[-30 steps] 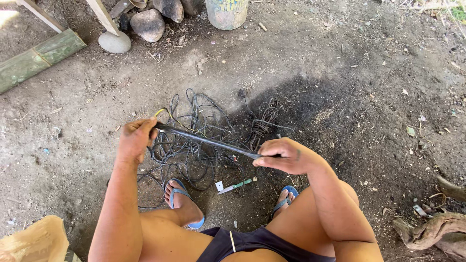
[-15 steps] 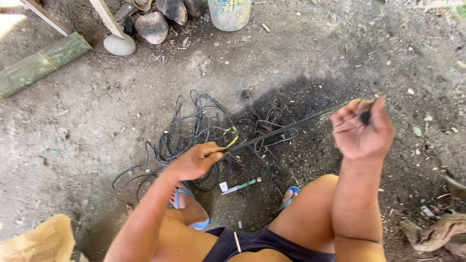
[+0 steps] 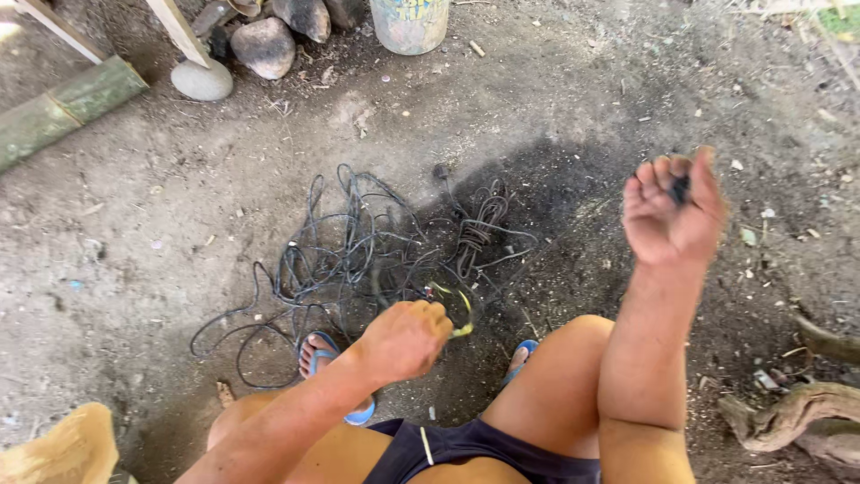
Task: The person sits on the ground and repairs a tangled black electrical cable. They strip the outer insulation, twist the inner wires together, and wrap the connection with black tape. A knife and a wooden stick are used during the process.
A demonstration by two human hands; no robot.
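Observation:
A tangled heap of black cable (image 3: 358,255) lies on the dirt ground in front of my feet. My left hand (image 3: 405,339) is low, just above my left knee, closed around a cable end with yellow and green wires (image 3: 457,309) sticking out. My right hand (image 3: 672,211) is raised at the right, fingers closed on a small black piece of cable sheath (image 3: 681,188). My feet in blue sandals (image 3: 322,354) rest beside the heap.
Stones (image 3: 262,45) and a round pebble (image 3: 202,79) lie at the top left beside a green bamboo pole (image 3: 63,112). A plastic bucket (image 3: 409,22) stands at the top. Twisted roots (image 3: 788,417) lie at the lower right. A tan sack (image 3: 58,448) sits at the lower left.
My right hand has pulled up and to the right, away from the left. The long black cable stretched between both hands is gone; my left hand dropped lower with the yellow wires.

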